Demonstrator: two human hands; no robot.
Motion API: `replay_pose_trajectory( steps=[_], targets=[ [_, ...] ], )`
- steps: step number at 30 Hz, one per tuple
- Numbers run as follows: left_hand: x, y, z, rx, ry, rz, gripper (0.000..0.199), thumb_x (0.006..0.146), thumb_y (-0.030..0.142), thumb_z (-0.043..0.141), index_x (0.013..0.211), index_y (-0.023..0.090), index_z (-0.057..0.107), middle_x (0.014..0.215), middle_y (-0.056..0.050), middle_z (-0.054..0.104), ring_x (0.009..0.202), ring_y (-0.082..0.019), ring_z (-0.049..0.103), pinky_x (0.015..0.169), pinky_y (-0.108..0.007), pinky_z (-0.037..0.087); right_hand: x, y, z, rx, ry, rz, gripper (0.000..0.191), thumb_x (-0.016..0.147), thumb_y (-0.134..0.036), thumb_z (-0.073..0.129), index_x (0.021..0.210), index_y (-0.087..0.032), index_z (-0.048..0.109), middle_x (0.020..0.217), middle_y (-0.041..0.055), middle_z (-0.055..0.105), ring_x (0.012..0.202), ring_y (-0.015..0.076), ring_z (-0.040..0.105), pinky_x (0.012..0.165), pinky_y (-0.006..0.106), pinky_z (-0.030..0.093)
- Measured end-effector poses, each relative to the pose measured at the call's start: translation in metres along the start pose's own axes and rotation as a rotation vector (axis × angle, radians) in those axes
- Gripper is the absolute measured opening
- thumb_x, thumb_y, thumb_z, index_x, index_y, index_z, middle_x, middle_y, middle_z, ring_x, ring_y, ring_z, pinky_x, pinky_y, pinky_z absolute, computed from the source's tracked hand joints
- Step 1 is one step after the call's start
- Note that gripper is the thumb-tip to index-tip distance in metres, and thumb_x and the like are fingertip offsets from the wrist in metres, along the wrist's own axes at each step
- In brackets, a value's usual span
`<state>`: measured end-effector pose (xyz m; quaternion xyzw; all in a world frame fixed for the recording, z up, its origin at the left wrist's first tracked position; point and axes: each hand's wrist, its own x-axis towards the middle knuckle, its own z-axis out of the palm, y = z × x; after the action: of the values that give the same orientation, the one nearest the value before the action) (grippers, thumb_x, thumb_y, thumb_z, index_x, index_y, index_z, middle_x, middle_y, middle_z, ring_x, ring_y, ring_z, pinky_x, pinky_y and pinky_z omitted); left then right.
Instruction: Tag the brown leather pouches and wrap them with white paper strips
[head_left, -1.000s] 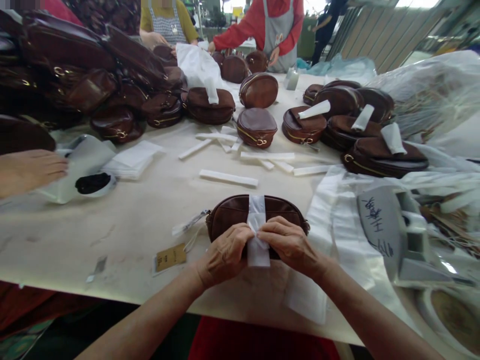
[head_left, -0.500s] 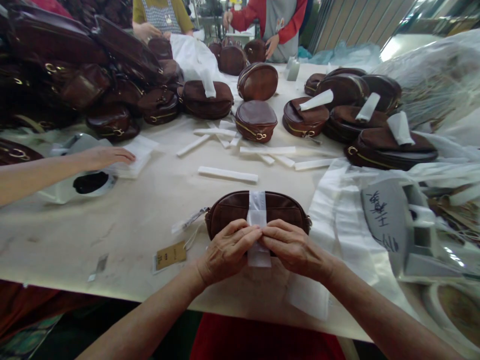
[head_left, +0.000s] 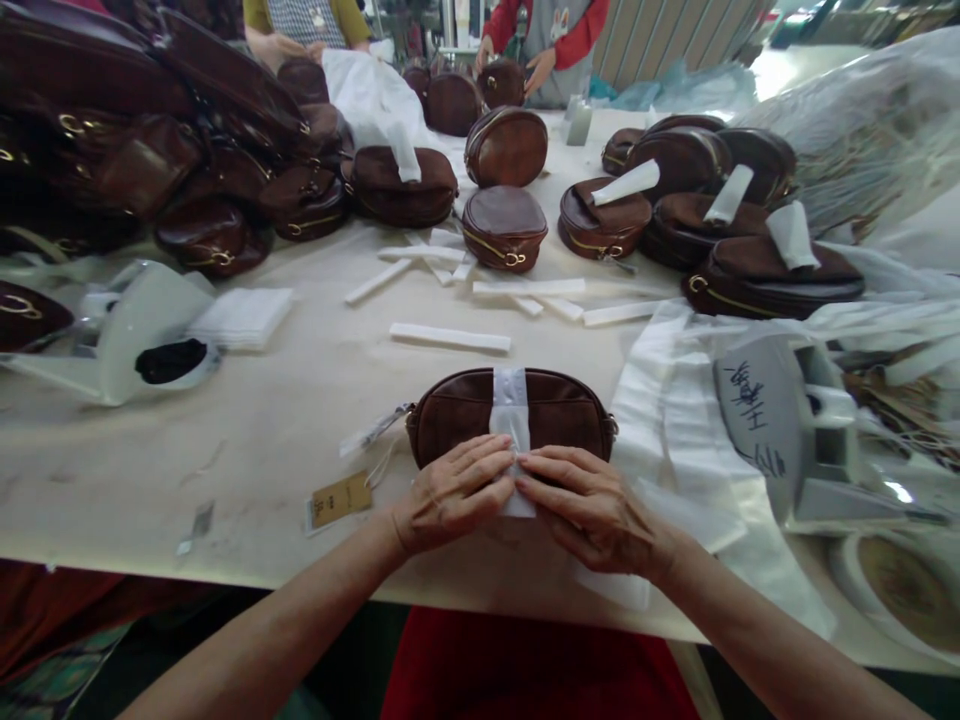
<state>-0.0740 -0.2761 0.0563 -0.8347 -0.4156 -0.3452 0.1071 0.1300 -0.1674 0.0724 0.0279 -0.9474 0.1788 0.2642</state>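
Observation:
A dark brown oval bag (head_left: 450, 412) lies in front of me near the table's front edge. Round its middle runs a translucent white wrapping strip (head_left: 510, 388). My left hand (head_left: 459, 495) and my right hand (head_left: 596, 505) meet at the strip on the bag's near side. Both have their fingers together, the tips pinching and pressing the strip; part of it is hidden under them. A brown paper tag (head_left: 341, 502) on a thin string rests on the table to the bag's left, below a plastic-wrapped zipper pull (head_left: 379, 428).
Several loose white strips (head_left: 450, 338) lie beyond the bag. A grey tape dispenser (head_left: 757, 425) stands at right beside white sheets (head_left: 679, 400); another dispenser (head_left: 150, 325) is at left. Brown bags (head_left: 506, 232) are piled behind. Two people work at the far side.
My fingers have moved slightly lower along the strip, covering more of its near end. Another person's arm at the left has withdrawn from the white sheets. The view has shifted a little.

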Motion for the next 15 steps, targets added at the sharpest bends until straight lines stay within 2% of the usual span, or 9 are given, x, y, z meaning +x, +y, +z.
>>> replay_pose_trajectory(
  steps=[4,8,10,13,15],
  targets=[
    [0.004,0.000,-0.014,-0.086,-0.131,-0.006,0.022,0.084,0.007,0.046,0.104,0.010,0.055,0.118,-0.019,0.059,0.127,-0.028,0.043,0.100,-0.045,0.046,0.002,-0.002,0.001,-0.067,0.014,-0.015,0.028,0.085,-0.016,0.051,0.111,-0.012,0.061,0.116,0.0145,0.063,0.108,0.0240,0.054,0.089,0.041,0.052],
    [0.011,0.000,-0.030,-0.416,-0.249,-0.203,0.027,0.085,0.016,0.045,0.110,0.013,0.056,0.122,-0.016,0.057,0.128,-0.026,0.042,0.102,-0.044,0.044,0.001,-0.003,0.003,-0.088,0.011,-0.015,0.031,0.085,-0.014,0.049,0.114,-0.011,0.060,0.116,0.0150,0.062,0.109,0.0248,0.053,0.089,0.043,0.052],
    [0.015,0.000,-0.030,-0.474,-0.236,-0.294,0.018,0.089,0.022,0.049,0.101,0.016,0.061,0.114,-0.012,0.061,0.120,-0.023,0.050,0.098,-0.040,0.047,0.001,-0.003,0.004,-0.093,0.021,-0.022,0.032,0.084,-0.011,0.049,0.114,-0.011,0.059,0.116,0.0151,0.062,0.108,0.0248,0.053,0.089,0.043,0.052],
    [0.018,0.002,-0.020,-0.371,-0.113,-0.363,0.013,0.085,0.029,0.061,0.079,0.018,0.063,0.097,-0.007,0.064,0.102,-0.020,0.058,0.090,-0.037,0.049,0.000,-0.004,0.006,-0.107,0.053,-0.026,0.034,0.082,-0.008,0.048,0.114,-0.013,0.059,0.115,0.0138,0.063,0.107,0.0238,0.054,0.087,0.041,0.053],
    [0.017,0.002,-0.012,-0.283,-0.078,-0.354,0.015,0.083,0.032,0.064,0.080,0.018,0.062,0.095,-0.007,0.064,0.096,-0.020,0.058,0.087,-0.037,0.048,-0.001,-0.005,0.008,-0.110,0.073,-0.017,0.038,0.081,-0.007,0.045,0.115,-0.016,0.058,0.115,0.0119,0.063,0.107,0.0228,0.055,0.087,0.040,0.053]
  ],
)
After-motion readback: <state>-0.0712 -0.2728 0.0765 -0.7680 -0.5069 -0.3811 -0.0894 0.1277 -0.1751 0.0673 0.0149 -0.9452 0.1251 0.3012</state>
